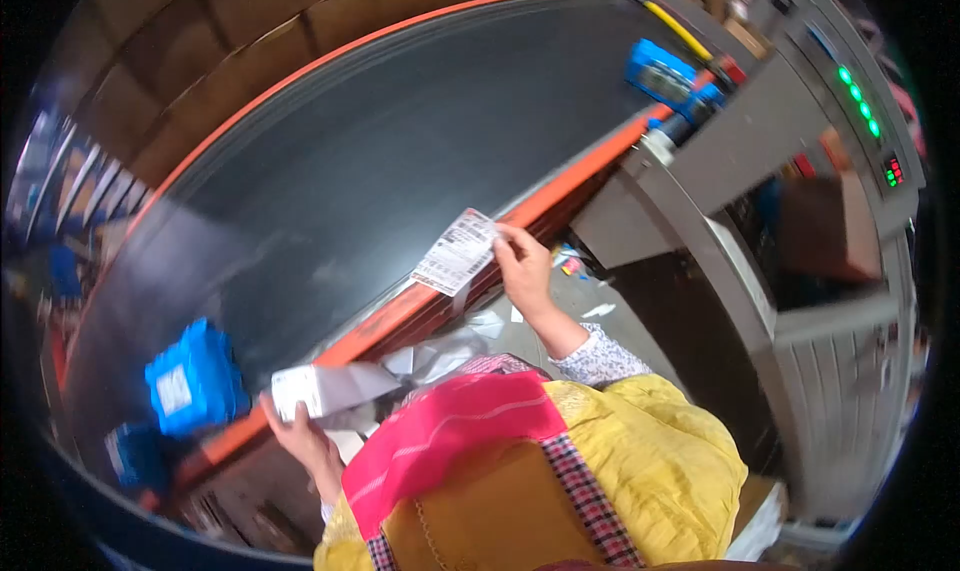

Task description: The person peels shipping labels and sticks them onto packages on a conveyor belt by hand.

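Note:
My right hand pinches the right edge of a white printed label above the orange rail of the conveyor. Lower left, my left hand holds a white label strip with its fingers at the near edge. From there a pale backing strip runs right toward my body. Beyond my left hand, a blue wrapped parcel with a white label lies on the dark belt.
A second blue parcel is at the belt's far right end, by a yellow bar. A grey machine with green lights stands at the right. Another blue item lies at the lower left. Paper scraps lie below the rail.

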Demonstrator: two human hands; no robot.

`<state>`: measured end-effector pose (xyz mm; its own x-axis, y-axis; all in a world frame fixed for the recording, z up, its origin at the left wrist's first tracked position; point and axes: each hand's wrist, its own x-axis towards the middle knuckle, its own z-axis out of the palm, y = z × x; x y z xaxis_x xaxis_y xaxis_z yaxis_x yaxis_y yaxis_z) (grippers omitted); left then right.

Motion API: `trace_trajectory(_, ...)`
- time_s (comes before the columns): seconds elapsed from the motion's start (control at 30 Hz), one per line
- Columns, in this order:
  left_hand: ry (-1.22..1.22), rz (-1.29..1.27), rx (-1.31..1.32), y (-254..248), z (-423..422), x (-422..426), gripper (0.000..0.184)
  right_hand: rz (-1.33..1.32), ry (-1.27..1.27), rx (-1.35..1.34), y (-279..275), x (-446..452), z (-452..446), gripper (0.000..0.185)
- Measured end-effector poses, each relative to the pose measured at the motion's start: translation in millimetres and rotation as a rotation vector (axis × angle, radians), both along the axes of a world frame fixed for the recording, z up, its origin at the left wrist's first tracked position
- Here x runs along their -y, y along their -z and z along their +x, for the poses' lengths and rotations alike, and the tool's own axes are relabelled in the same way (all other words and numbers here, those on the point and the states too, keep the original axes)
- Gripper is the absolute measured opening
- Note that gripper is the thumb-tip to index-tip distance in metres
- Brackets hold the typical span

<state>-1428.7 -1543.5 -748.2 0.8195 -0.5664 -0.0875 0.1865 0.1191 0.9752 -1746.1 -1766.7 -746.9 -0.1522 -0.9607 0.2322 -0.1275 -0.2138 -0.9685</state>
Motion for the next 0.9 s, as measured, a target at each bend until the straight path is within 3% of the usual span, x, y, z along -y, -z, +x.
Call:
trace_trajectory(0.03, 0.006, 0.041, 0.033, -6.8, -21.2, 12.4, 0.068, 0.023, -0.007, 0.008, 3.8, 15.7, -18.9, 0.021)
trace_trajectory(0.07, 0.044, 0.048, 0.031, 1.1, 56.3, -20.8, 0.069, 0.028, 0.036, -0.021, 0.1, -26.7, 54.5, 0.021)
trace_trajectory(0.1, 0.052, 0.070, 0.067, 1.0, 50.6, -14.2, 0.071, 0.049, 0.050, -0.013, 3.0, -21.5, 48.2, 0.022)
trace_trajectory(0.13, 0.103, 0.287, 0.184, -6.8, 42.2, -10.4, 0.068, 0.060, 0.069, -0.035, 5.6, -15.7, 36.8, 0.022)
trace_trajectory(0.23, 0.100, 0.088, 0.135, 3.1, -2.4, 31.4, 0.044, 0.053, 0.136, -0.017, 30.0, 14.7, -2.3, 0.025)
trace_trajectory(0.27, 0.143, 0.228, 0.167, 16.5, -8.5, 42.4, 0.038, 0.059, 0.150, -0.021, 41.0, 27.2, -17.4, 0.025)
trace_trajectory(0.3, 0.218, 0.284, 0.186, 18.7, 30.0, 28.7, 0.038, 0.019, 0.188, -0.083, 14.8, -16.6, 53.2, 0.025)
trace_trajectory(0.4, 0.398, 0.248, 0.359, 12.0, 48.3, 29.8, 0.044, 0.052, 0.211, -0.089, 13.2, -9.0, 44.4, 0.026)
trace_trajectory(0.57, 0.581, 0.327, 0.189, 23.1, 51.2, 26.7, 0.047, 0.079, 0.246, -0.159, 1.0, -29.1, 57.9, 0.026)
trace_trajectory(0.63, 0.644, 0.247, 0.443, 21.9, 44.5, 26.1, 0.046, 0.052, 0.273, -0.167, 0.2, -35.1, 59.7, 0.025)
trace_trajectory(0.67, 0.743, 0.383, 0.238, 20.9, 54.7, 24.4, 0.045, 0.037, 0.289, -0.170, 2.4, -37.1, 61.6, 0.024)
trace_trajectory(0.7, 0.784, 0.293, 0.186, 34.3, 61.5, 22.5, 0.044, 0.026, 0.308, -0.175, 2.1, -40.8, 63.0, 0.023)
trace_trajectory(0.9, 0.925, 0.266, 0.134, 25.0, 58.3, 34.2, 0.043, 0.011, 0.355, -0.150, -18.3, -56.6, 58.9, 0.022)
